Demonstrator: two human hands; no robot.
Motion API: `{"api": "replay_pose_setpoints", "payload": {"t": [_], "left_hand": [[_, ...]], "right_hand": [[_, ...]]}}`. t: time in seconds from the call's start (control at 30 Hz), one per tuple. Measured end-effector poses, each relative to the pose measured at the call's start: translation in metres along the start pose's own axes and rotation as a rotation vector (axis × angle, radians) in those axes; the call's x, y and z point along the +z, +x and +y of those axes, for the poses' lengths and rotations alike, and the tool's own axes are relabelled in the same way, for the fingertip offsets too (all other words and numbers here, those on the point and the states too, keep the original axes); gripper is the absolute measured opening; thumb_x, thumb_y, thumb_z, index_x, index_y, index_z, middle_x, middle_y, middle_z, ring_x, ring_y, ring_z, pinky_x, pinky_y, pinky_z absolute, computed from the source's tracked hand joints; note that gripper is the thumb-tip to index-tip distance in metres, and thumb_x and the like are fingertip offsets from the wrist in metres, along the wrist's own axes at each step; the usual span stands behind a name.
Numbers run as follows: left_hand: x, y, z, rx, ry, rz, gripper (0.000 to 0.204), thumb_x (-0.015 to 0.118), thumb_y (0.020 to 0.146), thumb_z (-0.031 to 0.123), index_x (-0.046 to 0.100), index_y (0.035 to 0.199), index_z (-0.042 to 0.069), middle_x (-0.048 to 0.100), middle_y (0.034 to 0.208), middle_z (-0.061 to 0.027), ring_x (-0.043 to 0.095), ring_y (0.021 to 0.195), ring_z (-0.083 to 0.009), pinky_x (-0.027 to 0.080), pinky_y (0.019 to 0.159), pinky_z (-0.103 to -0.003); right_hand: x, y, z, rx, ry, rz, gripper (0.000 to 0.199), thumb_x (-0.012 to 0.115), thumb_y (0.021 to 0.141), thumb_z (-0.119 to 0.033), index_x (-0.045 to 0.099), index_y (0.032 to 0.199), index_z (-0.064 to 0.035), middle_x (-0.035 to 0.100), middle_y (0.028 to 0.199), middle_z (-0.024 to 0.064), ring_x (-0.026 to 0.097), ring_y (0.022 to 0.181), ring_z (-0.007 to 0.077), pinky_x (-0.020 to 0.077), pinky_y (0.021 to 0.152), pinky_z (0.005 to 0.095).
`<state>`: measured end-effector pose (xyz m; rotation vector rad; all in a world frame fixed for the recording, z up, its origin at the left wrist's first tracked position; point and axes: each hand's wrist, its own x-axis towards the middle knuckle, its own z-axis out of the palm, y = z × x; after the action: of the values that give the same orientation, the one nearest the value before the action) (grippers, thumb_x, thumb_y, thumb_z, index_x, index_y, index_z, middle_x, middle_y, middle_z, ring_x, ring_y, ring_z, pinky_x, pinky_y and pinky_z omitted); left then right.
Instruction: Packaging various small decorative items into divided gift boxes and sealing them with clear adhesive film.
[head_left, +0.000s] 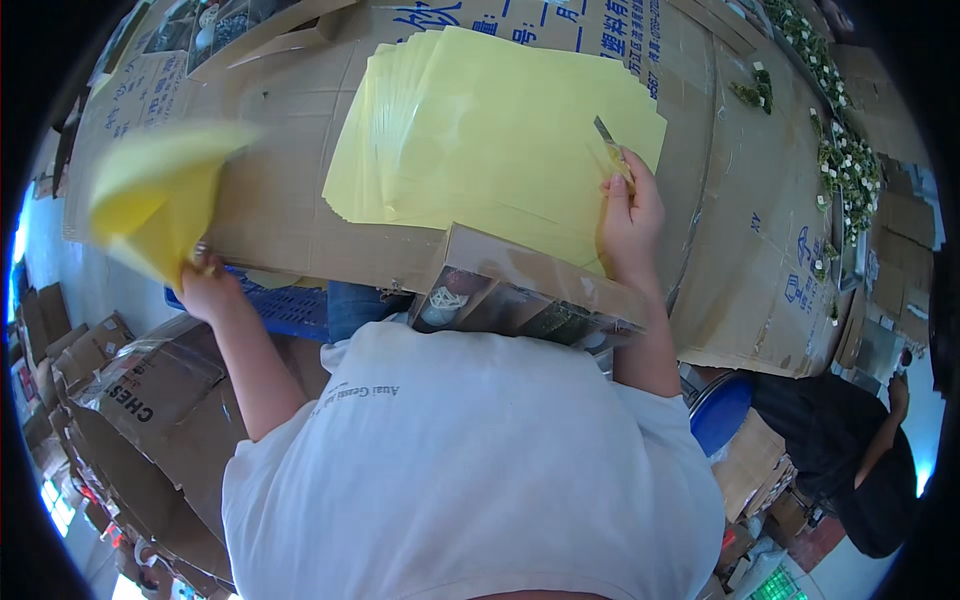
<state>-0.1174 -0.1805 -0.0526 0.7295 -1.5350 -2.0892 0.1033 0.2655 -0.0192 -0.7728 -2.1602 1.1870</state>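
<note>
Yellow sheet [170, 200], left hand [208, 288] outstretched, cutter [604, 131] in right hand [633, 212]

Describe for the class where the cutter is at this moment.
In the head view, right of centre, the cutter is in the person's right hand, its blade seen against the right part of the yellow sheet stack.

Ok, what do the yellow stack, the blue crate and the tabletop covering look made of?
Yellow stack: probably paper, smooth with faint sheen; thin, layered edges.
Blue crate: likely semi-matt plastic, evenly coloured, with regular slots.
Tabletop covering: apparently matt brown cardboard, with creases and printing.
</note>
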Motion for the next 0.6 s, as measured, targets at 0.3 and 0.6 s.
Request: {"api": "replay_pose_setpoints", "payload": {"t": [0.3,0.6], "left_hand": [[-0.194,0.083,-0.161,-0.356,0.358,0.507,0.040,0.053,0.088,0.012,0.047,0.124,-0.005,0.055,0.104,-0.0168,0.055,0.096,-0.0335,0.049,0.084,-0.041],[0.105,-0.094,0.021,0.896,0.466,-1.157,0.036,0.050,0.073,-0.012,0.061,0.105,0.002,0.061,0.112,-0.0137,0.060,0.101,-0.0281,0.048,0.087,-0.035]], "right_hand": [[0.003,0.005,-0.022,-0.416,-0.317,-0.267,0.025,0.062,0.081,-0.003,0.069,0.104,-0.0083,0.059,0.086,0.0100,0.056,0.081,0.0258,0.0447,0.073,0.0342],[0.009,0.001,-0.033,-0.298,-0.553,-0.155,0.022,0.068,0.076,-0.014,0.061,0.094,-0.0041,0.058,0.084,0.0116,0.057,0.083,0.0302,0.0440,0.073,0.0398]]}}
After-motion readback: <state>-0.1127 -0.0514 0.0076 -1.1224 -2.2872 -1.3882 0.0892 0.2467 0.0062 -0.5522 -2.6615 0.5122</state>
